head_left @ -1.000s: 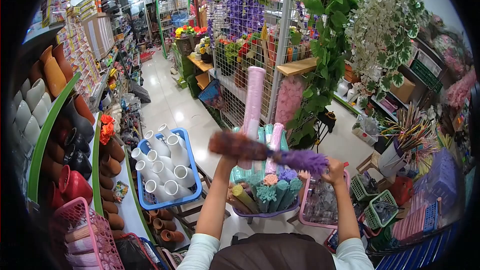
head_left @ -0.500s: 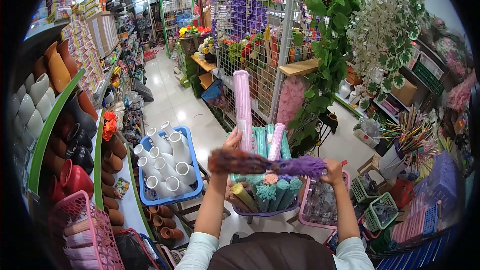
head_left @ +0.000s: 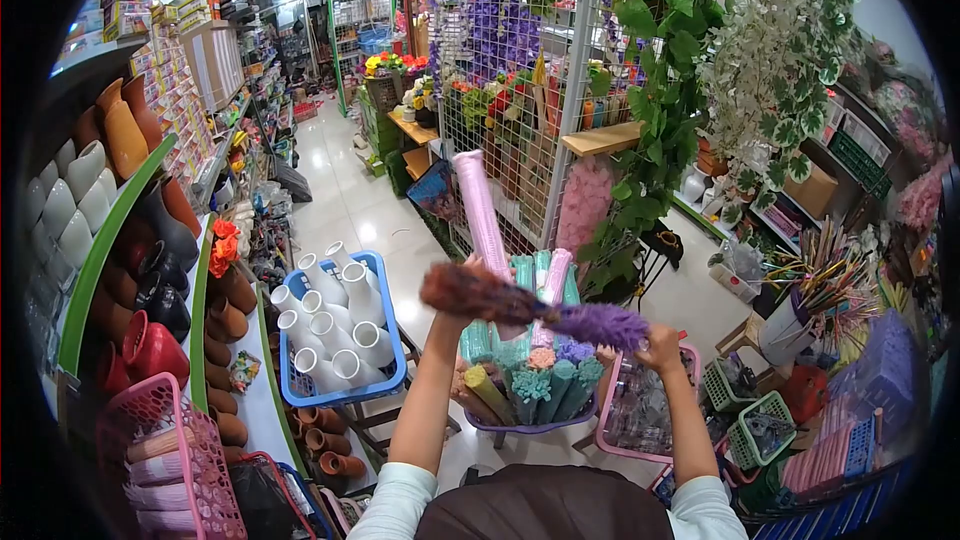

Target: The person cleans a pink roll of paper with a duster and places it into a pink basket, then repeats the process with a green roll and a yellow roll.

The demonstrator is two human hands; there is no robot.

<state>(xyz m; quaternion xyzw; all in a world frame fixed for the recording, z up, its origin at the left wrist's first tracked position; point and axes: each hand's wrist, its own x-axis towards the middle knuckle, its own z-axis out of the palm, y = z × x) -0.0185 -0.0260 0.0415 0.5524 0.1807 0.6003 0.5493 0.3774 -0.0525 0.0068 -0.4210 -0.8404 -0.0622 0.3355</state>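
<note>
My right hand is closed at the right end of a fluffy duster, brown-red on the left and purple on the right. The duster lies across my view and covers part of my left hand. That hand grips the lower part of a long pink bundle, which looks like wrapped chenille stems and leans to the upper left. Below the duster, a purple basket holds upright teal, yellow and peach bundles. More teal bundles and another pink bundle lie behind them.
White vases fill a blue basket on my left, beside shelves of pots. A pink basket of clear-wrapped items stands on my right. A wire grid rises ahead, hung with artificial flowers and vines. A tiled aisle runs ahead left.
The pink bundle has tipped to the left and its top has dropped slightly. The duster's brown end has risen, so it now slopes down to the right.
</note>
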